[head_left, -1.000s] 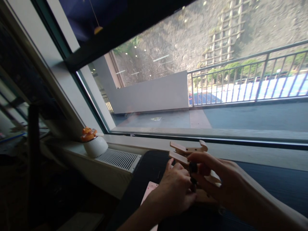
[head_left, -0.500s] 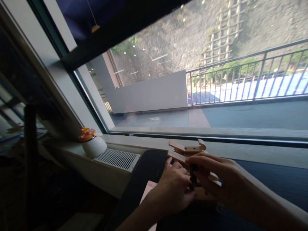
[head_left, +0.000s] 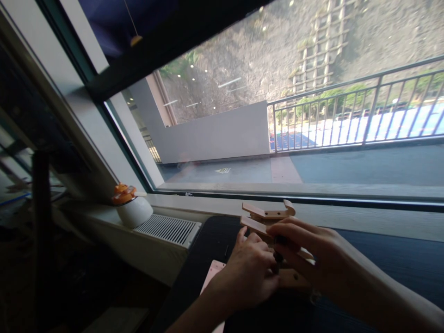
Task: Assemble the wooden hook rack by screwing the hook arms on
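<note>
A light wooden assembly (head_left: pixel 254 225) of several parts rests on the dark table, partly covered by both hands. One upper part has a curled end (head_left: pixel 289 208) and small dark holes. From the left, my left hand (head_left: pixel 250 268) is closed around the assembly's near side, its fingertips partly hidden. My right hand (head_left: pixel 317 245) comes from the right and pinches a small, dark, knob-like piece (head_left: pixel 278 255) between thumb and fingers; its exact kind cannot be made out. Below the hands shows a wooden block (head_left: pixel 294 278) with a round hole.
A pink flat object (head_left: pixel 213 273) lies under my left forearm on the black table (head_left: pixel 364 249). A white container with an orange top (head_left: pixel 133 210) stands on the sill to the left, beside a white vent grille (head_left: pixel 169 229). A large window (head_left: pixel 225 138) rises behind the table.
My right fingers have turned slightly around the dark piece, so less of it shows. More of the holed wooden block is visible. My left hand stays in place.
</note>
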A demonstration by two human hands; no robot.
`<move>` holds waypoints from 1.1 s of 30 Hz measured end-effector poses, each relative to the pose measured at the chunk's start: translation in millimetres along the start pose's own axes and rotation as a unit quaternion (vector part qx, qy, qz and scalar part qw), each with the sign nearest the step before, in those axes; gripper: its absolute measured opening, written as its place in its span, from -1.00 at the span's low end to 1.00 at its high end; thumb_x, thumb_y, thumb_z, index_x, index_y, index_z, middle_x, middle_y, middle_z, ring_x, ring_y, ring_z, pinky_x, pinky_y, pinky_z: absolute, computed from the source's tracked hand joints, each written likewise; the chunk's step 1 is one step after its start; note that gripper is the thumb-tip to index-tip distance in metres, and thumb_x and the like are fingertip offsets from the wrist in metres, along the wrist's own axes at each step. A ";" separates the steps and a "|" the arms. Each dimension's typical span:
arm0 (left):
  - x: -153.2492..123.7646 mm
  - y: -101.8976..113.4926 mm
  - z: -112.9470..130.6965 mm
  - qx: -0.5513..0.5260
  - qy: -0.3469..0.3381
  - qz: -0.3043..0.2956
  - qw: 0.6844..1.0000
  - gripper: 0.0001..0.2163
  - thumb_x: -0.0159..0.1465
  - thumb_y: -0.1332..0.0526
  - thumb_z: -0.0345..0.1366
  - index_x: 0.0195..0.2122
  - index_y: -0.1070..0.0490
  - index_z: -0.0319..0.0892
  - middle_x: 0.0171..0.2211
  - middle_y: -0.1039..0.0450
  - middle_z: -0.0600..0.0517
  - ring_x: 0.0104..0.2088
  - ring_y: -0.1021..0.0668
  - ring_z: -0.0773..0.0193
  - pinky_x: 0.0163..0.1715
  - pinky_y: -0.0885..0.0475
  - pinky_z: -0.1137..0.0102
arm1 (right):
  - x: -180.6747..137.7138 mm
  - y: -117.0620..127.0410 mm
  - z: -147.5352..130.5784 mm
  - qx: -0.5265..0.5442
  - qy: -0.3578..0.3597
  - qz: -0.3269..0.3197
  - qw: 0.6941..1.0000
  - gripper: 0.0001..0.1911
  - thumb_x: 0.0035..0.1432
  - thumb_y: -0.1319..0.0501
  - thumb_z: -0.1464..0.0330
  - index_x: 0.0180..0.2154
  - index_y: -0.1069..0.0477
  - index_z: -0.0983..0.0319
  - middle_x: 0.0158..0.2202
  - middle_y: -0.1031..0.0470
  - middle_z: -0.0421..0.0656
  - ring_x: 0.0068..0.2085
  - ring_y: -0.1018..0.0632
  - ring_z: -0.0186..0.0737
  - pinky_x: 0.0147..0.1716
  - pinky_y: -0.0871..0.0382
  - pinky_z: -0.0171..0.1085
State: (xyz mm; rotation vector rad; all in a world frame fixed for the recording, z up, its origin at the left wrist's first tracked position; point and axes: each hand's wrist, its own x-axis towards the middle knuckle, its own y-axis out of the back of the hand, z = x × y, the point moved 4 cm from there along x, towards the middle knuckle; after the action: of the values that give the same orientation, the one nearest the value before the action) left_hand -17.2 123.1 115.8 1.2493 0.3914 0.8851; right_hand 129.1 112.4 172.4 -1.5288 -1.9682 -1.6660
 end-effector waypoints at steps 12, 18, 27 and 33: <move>0.5 4.0 2.7 0.008 0.003 -0.001 1.000 -0.85 0.26 -0.30 -0.24 -0.16 -0.61 0.01 -0.04 -0.58 -0.01 0.10 -0.47 -0.04 0.31 -0.03 -0.14 | 0.6 1.6 -4.1 0.013 0.014 -0.006 1.000 -0.65 0.29 -0.14 0.49 0.02 -0.52 0.09 -0.02 -0.64 -0.06 -0.10 -0.66 -0.16 -0.17 -0.53 -0.30; 0.0 4.7 3.0 -0.010 0.007 -0.001 1.000 -0.87 0.29 -0.29 -0.21 -0.18 -0.61 -0.02 0.07 -0.53 -0.02 0.15 -0.44 -0.02 0.35 0.06 -0.16 | 1.6 -0.9 -0.4 0.000 -0.003 0.007 1.000 -0.80 0.23 -0.25 0.45 -0.11 -0.51 0.15 -0.18 -0.65 -0.11 -0.29 -0.65 -0.21 -0.36 -0.49 -0.33; 0.1 4.5 2.8 -0.039 0.018 -0.003 0.999 -0.78 0.30 -0.28 -0.25 -0.04 -0.57 0.04 0.10 -0.53 0.00 0.20 -0.42 0.00 0.35 0.12 -0.18 | 1.7 -0.8 -2.0 0.012 -0.017 0.001 1.000 -0.84 0.21 -0.27 0.44 -0.15 -0.53 0.15 -0.27 -0.64 -0.16 -0.34 -0.63 -0.23 -0.35 -0.48 -0.34; 1.3 4.8 4.2 -0.027 0.014 -0.012 0.999 -0.77 0.29 -0.27 -0.26 -0.03 -0.56 0.03 0.08 -0.55 0.00 0.21 -0.41 -0.02 0.35 0.08 -0.18 | -0.6 -0.3 -1.6 0.016 -0.007 -0.005 1.000 -0.67 0.22 -0.25 0.46 0.01 -0.48 0.10 -0.08 -0.64 -0.14 -0.18 -0.64 -0.22 -0.24 -0.50 -0.34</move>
State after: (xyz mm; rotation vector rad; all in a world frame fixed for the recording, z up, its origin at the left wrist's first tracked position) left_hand -15.2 121.7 121.8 1.1810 0.4009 0.8870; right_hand 128.5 110.8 172.5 -1.5272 -2.0019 -1.6239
